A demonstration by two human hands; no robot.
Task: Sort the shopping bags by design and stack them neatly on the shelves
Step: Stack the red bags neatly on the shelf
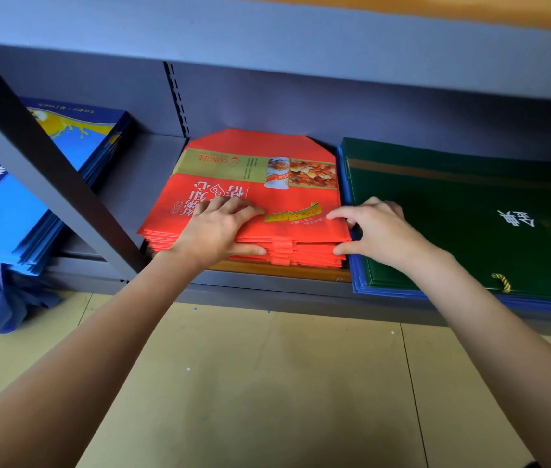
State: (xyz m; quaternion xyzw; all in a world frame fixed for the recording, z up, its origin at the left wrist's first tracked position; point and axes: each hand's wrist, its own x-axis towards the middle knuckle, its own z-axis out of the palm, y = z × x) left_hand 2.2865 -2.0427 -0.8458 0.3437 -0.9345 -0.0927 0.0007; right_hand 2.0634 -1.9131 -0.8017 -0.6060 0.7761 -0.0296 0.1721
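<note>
At frame centre, the flat red printed shopping-bag stack (247,197) lies on the grey metal shelf (152,170), long axis left-right. Left hand (215,231) pinches its front edge; right hand (373,231) pinches its front right corner, fingers curled.

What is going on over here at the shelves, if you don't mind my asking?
A person is squaring up the stack of red bags on the grey shelf. The left hand and right hand both grip its front edge, fingers on top and thumbs below. Blue bags lie to its left, green bags to its right.
</note>
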